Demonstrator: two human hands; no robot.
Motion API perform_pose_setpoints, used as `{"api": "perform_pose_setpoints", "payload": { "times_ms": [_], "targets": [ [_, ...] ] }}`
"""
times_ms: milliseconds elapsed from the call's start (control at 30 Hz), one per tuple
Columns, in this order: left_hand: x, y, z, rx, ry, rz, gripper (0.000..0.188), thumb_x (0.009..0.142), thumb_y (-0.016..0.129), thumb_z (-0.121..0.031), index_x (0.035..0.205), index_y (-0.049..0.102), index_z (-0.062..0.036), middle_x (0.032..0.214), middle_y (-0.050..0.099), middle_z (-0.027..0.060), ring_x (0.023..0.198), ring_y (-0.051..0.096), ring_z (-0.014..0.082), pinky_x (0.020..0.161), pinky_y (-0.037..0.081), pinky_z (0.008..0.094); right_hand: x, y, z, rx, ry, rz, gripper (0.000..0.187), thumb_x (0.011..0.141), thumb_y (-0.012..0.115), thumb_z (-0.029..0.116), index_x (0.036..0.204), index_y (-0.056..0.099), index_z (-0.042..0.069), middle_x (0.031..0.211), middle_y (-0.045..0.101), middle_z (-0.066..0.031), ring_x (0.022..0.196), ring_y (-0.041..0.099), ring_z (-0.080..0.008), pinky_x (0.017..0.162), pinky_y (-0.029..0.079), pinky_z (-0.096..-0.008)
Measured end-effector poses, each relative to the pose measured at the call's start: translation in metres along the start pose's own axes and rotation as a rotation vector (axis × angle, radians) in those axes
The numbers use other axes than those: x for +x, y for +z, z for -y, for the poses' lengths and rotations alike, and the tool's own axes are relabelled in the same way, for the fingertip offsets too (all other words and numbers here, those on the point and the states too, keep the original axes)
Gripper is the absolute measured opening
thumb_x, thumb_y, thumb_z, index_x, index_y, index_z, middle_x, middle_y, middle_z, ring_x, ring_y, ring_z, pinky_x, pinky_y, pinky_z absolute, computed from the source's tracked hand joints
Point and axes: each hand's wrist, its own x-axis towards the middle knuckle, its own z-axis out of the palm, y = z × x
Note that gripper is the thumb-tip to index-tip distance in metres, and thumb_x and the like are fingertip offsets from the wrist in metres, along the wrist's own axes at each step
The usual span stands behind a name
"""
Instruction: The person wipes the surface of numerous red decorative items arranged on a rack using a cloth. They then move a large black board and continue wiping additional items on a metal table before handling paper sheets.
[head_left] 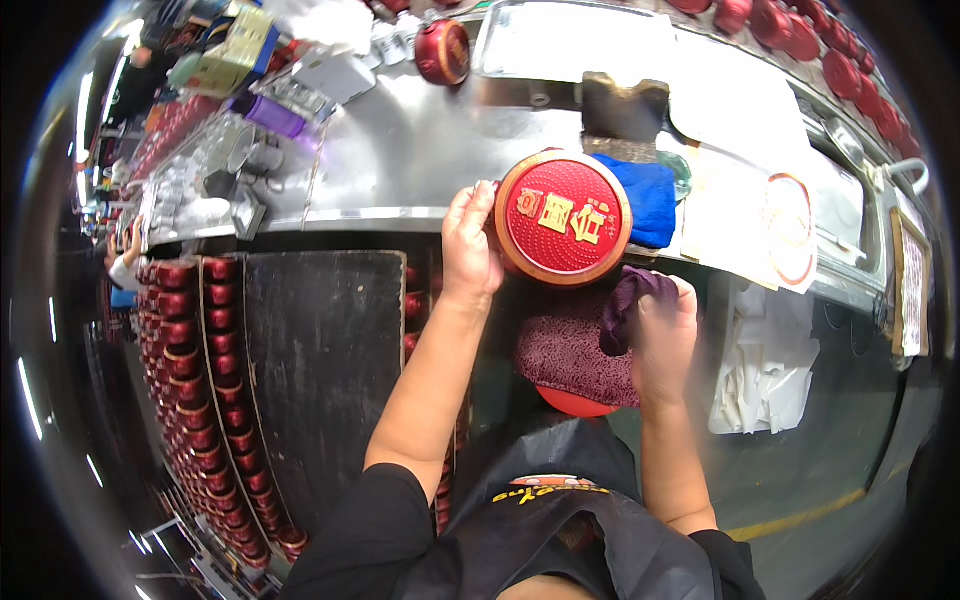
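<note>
My left hand (470,248) grips the left side of a round red container (548,243), its fingers partly hidden behind it. The container is tilted so its top faces me: dotted red with raised gold characters, ringed by a gold-brown rim. Lower and to the right, my right hand (668,345) is closed on a bunched dark purple cloth (632,302), apart from the container. Some blur lies around that hand. A folded blue cloth (645,205) sits at the table's edge, just right of the container.
Before me stands a metal table (385,140) with another red container (442,52) at its back. A brown block (622,110) and white sheets (735,110) lie farther right. Below are a patterned purple cushion (560,352) on a red stool (575,402), a black board (325,350) and stacked red containers (185,360).
</note>
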Motion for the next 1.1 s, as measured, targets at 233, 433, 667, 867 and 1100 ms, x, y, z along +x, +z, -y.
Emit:
{"api": "perform_pose_setpoints", "payload": {
  "times_ms": [233, 433, 667, 867, 1100],
  "targets": [
    [-0.079, -0.044, -0.039, -0.098, 0.04, -0.204, 0.012, 0.097, 0.057, -0.017, 0.095, 0.058, -0.0051, 0.093, 0.064, 0.0034, 0.085, 0.061, 0.0116, 0.079, 0.05, 0.0269, -0.033, 0.041, -0.018, -0.147, 0.046, 0.173, 0.021, 0.092, 0.055, -0.002, 0.11, 0.05, 0.007, 0.107, 0.06, -0.0046, 0.097, 0.059, -0.0131, 0.088, 0.049, -0.0288],
    [-0.156, -0.09, -0.082, -0.034, 0.222, -0.375, 0.018, 0.098, 0.056, -0.02, 0.1, 0.058, -0.0029, 0.098, 0.065, 0.0069, 0.088, 0.062, 0.0134, 0.081, 0.051, 0.0281, -0.075, 0.078, -0.04, -0.157, 0.212, 0.332, 0.022, 0.091, 0.055, -0.002, 0.11, 0.051, 0.007, 0.105, 0.059, -0.0036, 0.097, 0.058, -0.0122, 0.088, 0.048, -0.0281],
    [-0.256, -0.137, -0.131, 0.04, 0.437, -0.502, 0.017, 0.096, 0.059, -0.017, 0.102, 0.056, -0.0016, 0.099, 0.063, 0.0035, 0.088, 0.057, 0.007, 0.083, 0.048, 0.0233, -0.14, 0.132, -0.088, -0.334, 0.21, 0.638, 0.022, 0.09, 0.061, 0.001, 0.109, 0.05, 0.005, 0.113, 0.052, -0.0039, 0.103, 0.05, -0.0117, 0.092, 0.042, -0.0268],
    [-0.349, -0.18, -0.162, 0.16, 0.574, -0.677, 0.015, 0.096, 0.061, -0.014, 0.102, 0.056, -0.0023, 0.095, 0.061, 0.0002, 0.084, 0.054, 0.0043, 0.079, 0.046, 0.0209, -0.209, 0.168, -0.13, -0.633, 0.219, 0.756, 0.02, 0.093, 0.063, 0.009, 0.108, 0.051, 0.004, 0.095, 0.057, -0.0021, 0.087, 0.052, -0.009, 0.081, 0.045, -0.0241],
    [-0.451, -0.225, -0.189, 0.136, 0.722, -0.886, 0.014, 0.095, 0.062, -0.014, 0.1, 0.055, -0.003, 0.09, 0.058, -0.0023, 0.08, 0.051, 0.003, 0.076, 0.045, 0.02, -0.302, 0.215, -0.182, -0.457, 0.418, 0.828, 0.02, 0.097, 0.058, 0.018, 0.109, 0.051, 0.004, 0.095, 0.057, -0.0021, 0.086, 0.052, -0.0086, 0.079, 0.046, -0.0245]
  ]
}}
